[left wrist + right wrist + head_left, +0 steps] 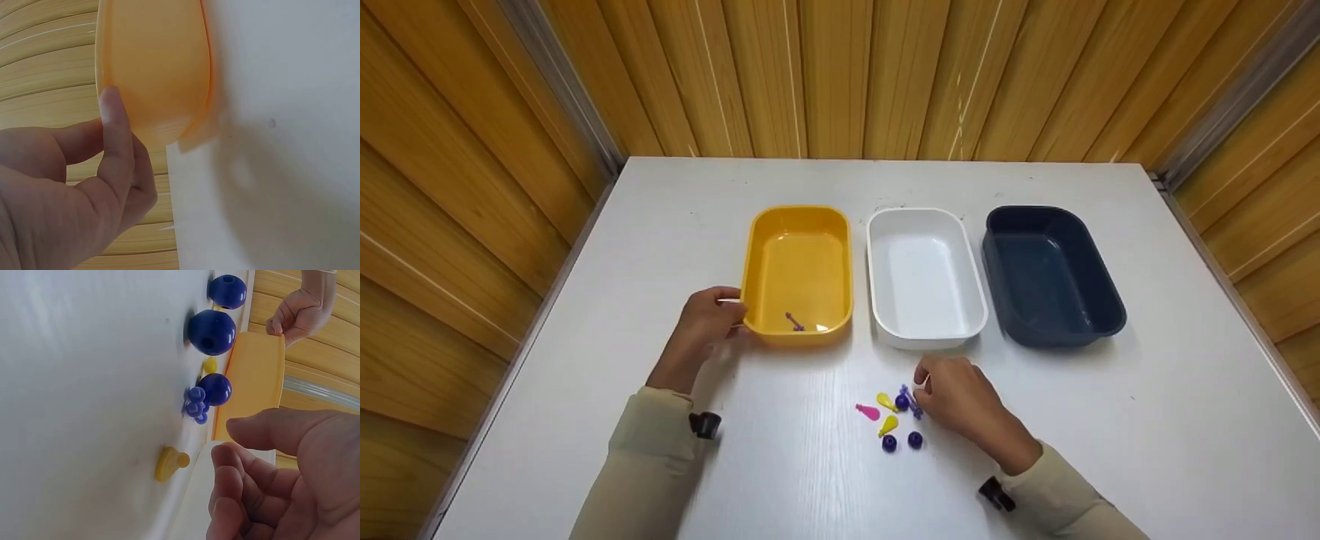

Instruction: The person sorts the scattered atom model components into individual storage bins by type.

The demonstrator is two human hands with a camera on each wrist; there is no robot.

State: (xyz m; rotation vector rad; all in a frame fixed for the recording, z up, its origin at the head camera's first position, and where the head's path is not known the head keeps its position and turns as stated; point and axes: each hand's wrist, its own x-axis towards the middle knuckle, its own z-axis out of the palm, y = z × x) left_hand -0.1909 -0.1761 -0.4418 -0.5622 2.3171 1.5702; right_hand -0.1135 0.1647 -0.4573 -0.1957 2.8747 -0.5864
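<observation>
My left hand (pixel 712 319) grips the near left corner of the yellow tray (pixel 802 274), fingertips at its rim and side wall. A small purple stick with knobbed ends (pixel 793 322) lies inside that tray. Just above the table, my right hand (pixel 960 394) has loosely bent fingers and a small gap between thumb and forefinger. Beside its fingertips lie a knobbed purple piece (pixel 915 409) and a dark blue bead (pixel 901 403). In the right wrist view, a yellow piece with a rounded knob (pixel 169 464) stands near the fingers; the hand hides it from the head view.
A white tray (pixel 928 277) and a dark blue tray (pixel 1050 285) stand right of the yellow one. Nearer me are a pink drop-shaped piece (pixel 870 412), a yellow drop-shaped piece (pixel 889 426) and two more beads, one left (pixel 889 444), one right (pixel 915 439). Wood-patterned walls surround the table.
</observation>
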